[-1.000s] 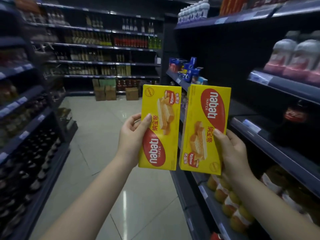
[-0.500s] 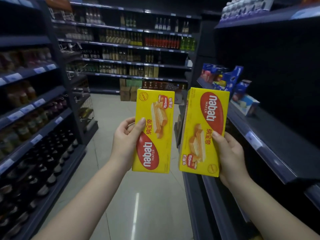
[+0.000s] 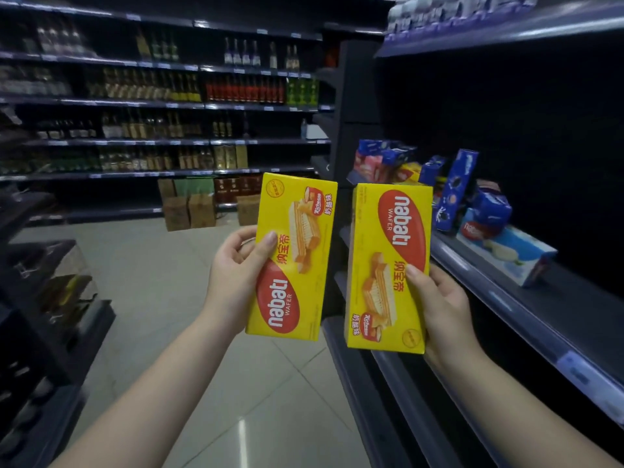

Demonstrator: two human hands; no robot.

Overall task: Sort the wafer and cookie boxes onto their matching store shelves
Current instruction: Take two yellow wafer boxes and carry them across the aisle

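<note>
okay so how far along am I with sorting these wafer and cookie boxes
Done: little that shows; the boxes on the right shelf look jumbled. In hand: one yellow wafer box in your left hand, another in your right hand. Left: shelving both, then tidying the blue boxes.

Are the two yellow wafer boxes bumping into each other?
Apart. The head view shows floor and dark shelving through a clear gap between the left yellow box and the right yellow box along their whole height.

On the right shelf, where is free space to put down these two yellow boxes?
The right shelf looks bare nearer than the light blue box, up to its front edge. Farther along it is crowded: the blue cookie boxes stand and lean close together.
</note>
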